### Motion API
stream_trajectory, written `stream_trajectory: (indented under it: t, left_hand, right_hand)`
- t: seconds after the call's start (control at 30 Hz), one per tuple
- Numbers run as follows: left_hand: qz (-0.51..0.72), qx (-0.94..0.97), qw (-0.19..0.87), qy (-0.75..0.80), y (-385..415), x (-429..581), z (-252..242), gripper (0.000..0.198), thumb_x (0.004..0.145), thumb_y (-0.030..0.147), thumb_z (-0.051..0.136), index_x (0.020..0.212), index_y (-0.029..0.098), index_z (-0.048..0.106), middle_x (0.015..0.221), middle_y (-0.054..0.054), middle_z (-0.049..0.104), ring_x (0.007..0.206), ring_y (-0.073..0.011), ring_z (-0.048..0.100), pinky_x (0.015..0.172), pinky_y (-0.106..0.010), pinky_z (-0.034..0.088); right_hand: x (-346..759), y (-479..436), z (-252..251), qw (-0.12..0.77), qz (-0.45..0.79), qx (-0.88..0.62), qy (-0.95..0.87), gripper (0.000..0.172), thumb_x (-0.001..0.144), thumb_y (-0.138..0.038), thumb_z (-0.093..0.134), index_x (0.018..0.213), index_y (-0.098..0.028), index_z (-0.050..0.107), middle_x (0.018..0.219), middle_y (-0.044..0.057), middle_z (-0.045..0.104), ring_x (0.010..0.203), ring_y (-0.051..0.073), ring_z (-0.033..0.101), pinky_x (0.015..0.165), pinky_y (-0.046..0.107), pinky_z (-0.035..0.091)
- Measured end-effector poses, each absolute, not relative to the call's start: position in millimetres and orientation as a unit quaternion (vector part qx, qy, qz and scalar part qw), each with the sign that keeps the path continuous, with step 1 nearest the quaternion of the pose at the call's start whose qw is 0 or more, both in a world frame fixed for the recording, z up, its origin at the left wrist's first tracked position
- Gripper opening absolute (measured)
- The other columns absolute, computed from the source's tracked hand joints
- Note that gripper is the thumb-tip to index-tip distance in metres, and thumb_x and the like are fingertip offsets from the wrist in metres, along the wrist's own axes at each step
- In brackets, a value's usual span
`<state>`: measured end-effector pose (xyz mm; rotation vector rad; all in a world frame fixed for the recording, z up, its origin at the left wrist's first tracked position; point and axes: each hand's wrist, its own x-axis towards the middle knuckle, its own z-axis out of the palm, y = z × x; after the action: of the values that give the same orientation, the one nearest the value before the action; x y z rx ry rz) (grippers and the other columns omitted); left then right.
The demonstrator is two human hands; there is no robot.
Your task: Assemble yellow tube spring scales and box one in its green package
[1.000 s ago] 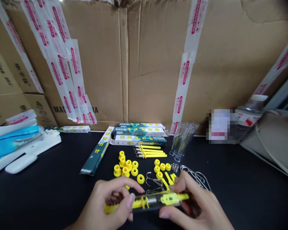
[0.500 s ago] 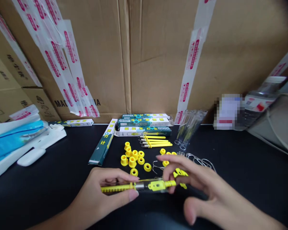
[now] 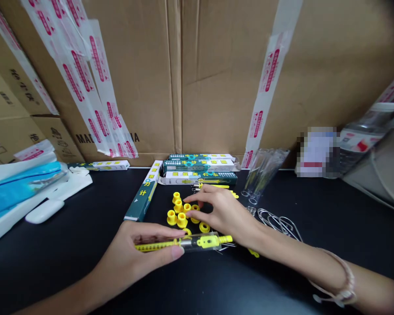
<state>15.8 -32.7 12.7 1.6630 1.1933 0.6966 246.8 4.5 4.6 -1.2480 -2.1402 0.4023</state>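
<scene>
Right hand (image 3: 223,212) shifted toward 12 o'clock, fingers spread over yellow collars (image 3: 181,220); left hand (image 3: 134,247) grips light, stiff clear tube (image 3: 197,243) mid-barrel.

Clear tube (image 3: 198,243) on yellow notched rod (image 3: 157,246) (steel collar (image 3: 185,242) at joint), held level.

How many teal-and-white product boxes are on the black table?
5: three boxes piled at back centre, one box angled in front of them to the left, one box farther left. Others may be hidden.
</scene>
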Motion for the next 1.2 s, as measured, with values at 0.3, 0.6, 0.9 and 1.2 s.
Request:
stream_trajectory:
  t: [0.3,0.6,0.9,1.2]
  left_hand:
    - [0.276,0.686,0.47,0.482,-34,14,14,0.021,0.079,0.037,0.081,0.098,0.028,0.086,0.093,0.0,0.086,0.082,-0.0233,0.081,0.071,-0.024,0.061]
    - [0.282,0.718,0.402,0.494,-34,17,7,0.021,0.075,0.038,0.084,0.094,0.031,0.087,0.083,0.002,0.085,0.069,-0.0207,0.078,0.06,-0.021,0.058]
    - [0.263,0.638,0.467,0.552,-49,32,20,0.024,0.07,0.032,0.079,0.093,0.028,0.086,0.056,0.004,0.072,0.044,-0.0116,0.062,0.034,-0.012,0.043]
    - [0.251,0.637,0.457,0.567,-48,32,19,0.031,0.069,0.037,0.079,0.096,0.024,0.086,0.052,0.005,0.064,0.037,-0.0075,0.051,0.031,-0.009,0.036]
  right_hand:
    - [271,-28,24,0.464,0.19,-0.471,-0.725,0.012,0.1,-0.034,0.064,0.1,-0.023,0.062,0.118,0.01,0.075,0.101,0.022,0.075,0.089,0.036,0.061]
    - [305,-87,-5,0.473,0.182,-0.484,-0.714,0.011,0.093,-0.031,0.076,0.104,-0.034,0.077,0.094,0.0,0.078,0.08,0.017,0.075,0.074,0.022,0.061]
    - [293,-77,-18,0.493,0.362,-0.528,-0.589,0.015,0.082,-0.03,0.083,0.097,-0.032,0.083,0.098,0.002,0.08,0.082,0.02,0.077,0.071,0.024,0.063]
    - [291,-80,-15,0.484,0.509,-0.507,-0.5,0.022,0.076,-0.032,0.088,0.097,-0.027,0.084,0.099,0.005,0.084,0.089,0.023,0.08,0.081,0.03,0.067]
